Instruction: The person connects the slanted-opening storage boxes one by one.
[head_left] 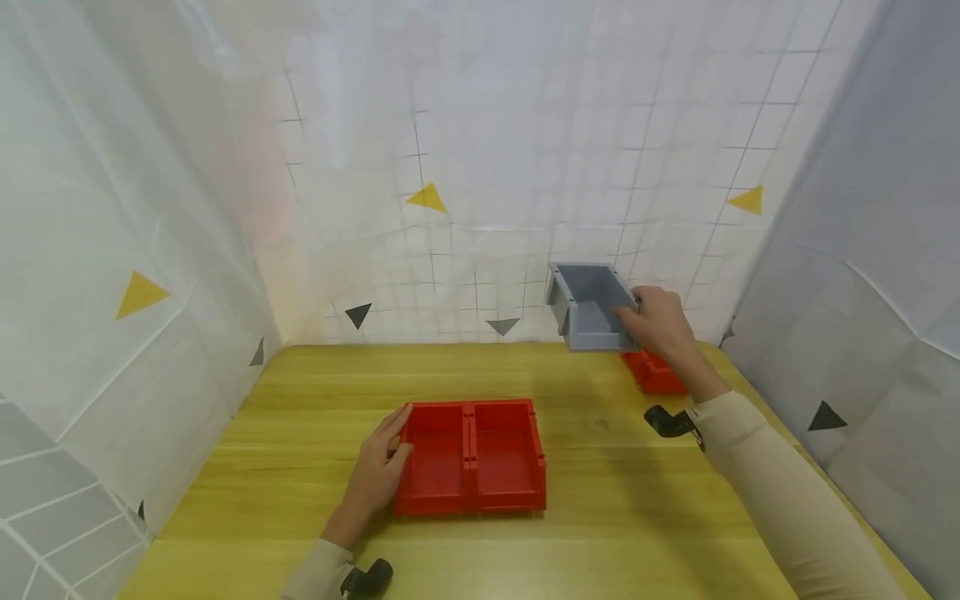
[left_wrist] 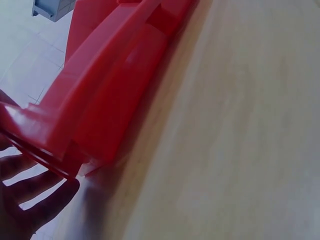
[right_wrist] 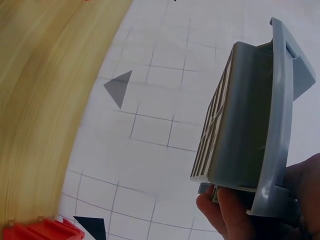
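Note:
Two red storage bins (head_left: 472, 501) sit side by side on the table. My left hand (head_left: 373, 472) is at the outer wall of the left one, thumb near its rim; in the left wrist view its fingers (left_wrist: 47, 205) spread along the end of the red plastic. Raised above the table, a grey storage bin (head_left: 592, 304) is gripped at its right side by my right hand (head_left: 658, 321). The right wrist view shows fingers (right_wrist: 235, 212) curled against one wall of this bin, with its ribbed base turned toward the left of that view.
Another red bin (head_left: 660, 377) stands at the far right of the wooden table (head_left: 300, 442), partly hidden behind my right hand and the grey bin. White sheets (head_left: 487, 167) with grid lines and triangles close off the back and both sides.

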